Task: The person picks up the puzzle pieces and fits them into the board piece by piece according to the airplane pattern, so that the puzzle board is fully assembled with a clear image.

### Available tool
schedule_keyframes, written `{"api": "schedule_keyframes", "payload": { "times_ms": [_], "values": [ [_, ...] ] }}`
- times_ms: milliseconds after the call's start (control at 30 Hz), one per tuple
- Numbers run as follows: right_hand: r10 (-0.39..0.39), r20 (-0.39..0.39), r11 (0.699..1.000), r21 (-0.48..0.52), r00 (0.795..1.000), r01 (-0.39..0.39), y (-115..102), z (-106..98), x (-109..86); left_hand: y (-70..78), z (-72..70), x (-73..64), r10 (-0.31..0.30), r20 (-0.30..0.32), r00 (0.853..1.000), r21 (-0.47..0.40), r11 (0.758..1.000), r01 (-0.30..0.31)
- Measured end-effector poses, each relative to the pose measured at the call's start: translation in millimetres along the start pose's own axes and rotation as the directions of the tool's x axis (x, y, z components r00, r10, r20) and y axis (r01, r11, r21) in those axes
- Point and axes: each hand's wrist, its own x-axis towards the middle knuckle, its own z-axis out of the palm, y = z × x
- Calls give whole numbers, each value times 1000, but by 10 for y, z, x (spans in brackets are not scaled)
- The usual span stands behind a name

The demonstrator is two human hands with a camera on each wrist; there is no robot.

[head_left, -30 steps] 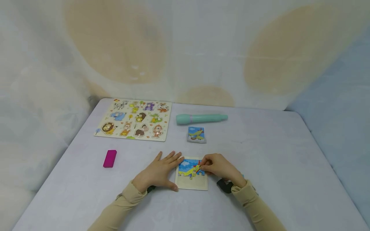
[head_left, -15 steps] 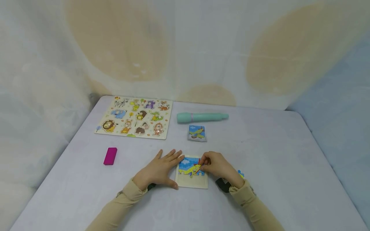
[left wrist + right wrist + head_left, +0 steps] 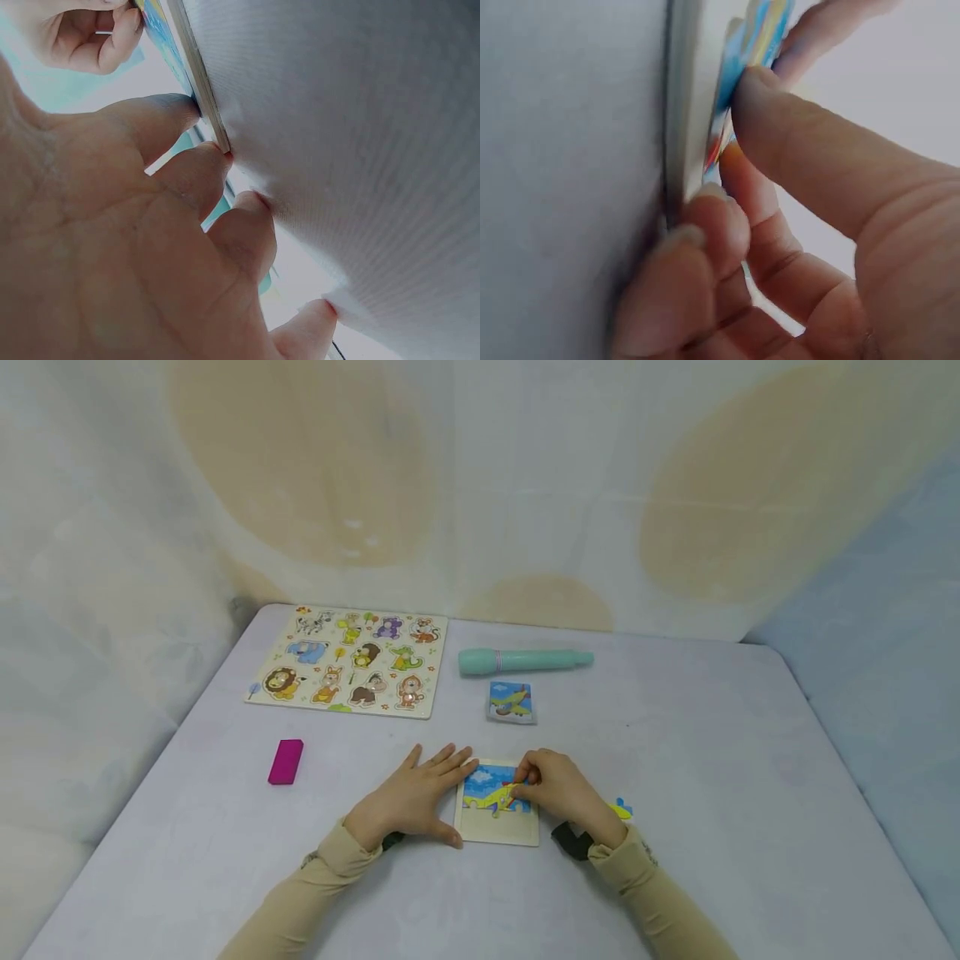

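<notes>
A small jigsaw puzzle tray [image 3: 498, 831] lies on the table, its upper half filled with blue sky and part of a yellow airplane. My left hand [image 3: 416, 797] is spread flat beside it, with fingertips [image 3: 214, 154] against the tray's left edge and the thumb near the lower left corner. At the tray's right side, my right hand [image 3: 558, 785] pinches a puzzle piece [image 3: 517, 787] with yellow and red on it, low over the airplane picture. In the right wrist view the thumb [image 3: 761, 101] presses on the picture side; the fingers hide much of the piece.
Loose blue and yellow puzzle pieces [image 3: 621, 808] lie partly hidden behind my right wrist. Beyond the tray are a packet with an airplane picture [image 3: 511, 700] and a mint-green tube-shaped object [image 3: 525, 661]. An animal puzzle board [image 3: 348, 664] and a magenta block [image 3: 286, 762] lie left.
My right thumb and fingers have shifted slightly left over the airplane with the puzzle piece. More of the loose pieces shows beside the right wrist. The left hand stays against the tray.
</notes>
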Motion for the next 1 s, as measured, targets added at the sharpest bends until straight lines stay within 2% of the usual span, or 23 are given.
{"api": "schedule_keyframes", "payload": {
  "times_ms": [167,267,367,500,600,700,833,900,1000],
  "values": [
    [-29,67,996,88,997,23,205,-180,-143,6,29,6,1,2,1000,-19,1000,-1],
    [-12,32,992,127,999,8,342,-301,-282,6,38,3,-3,4,1000,-14,1000,3],
    [2,-20,992,125,1000,0,450,-406,-424,-1,28,2,-4,3,1000,1,1000,4],
    [-14,28,996,85,1000,11,536,-491,-560,-11,8,6,2,-2,1000,9,1000,-2],
    [-56,83,997,53,995,52,532,-472,-583,-10,2,-8,4,-4,1000,6,1000,-4],
    [-94,102,995,-1,990,95,494,-439,-577,-7,1,-15,4,-2,1000,0,1000,-4],
    [-98,124,995,-22,987,101,451,-422,-571,-15,8,-1,5,3,1000,5,1000,-5],
    [-86,115,996,-23,990,89,442,-421,-567,-19,9,13,8,2,1000,17,1000,-8],
    [-61,60,997,-52,996,64,430,-409,-562,-28,22,3,6,-2,1000,24,1000,-6]
  ]
}}
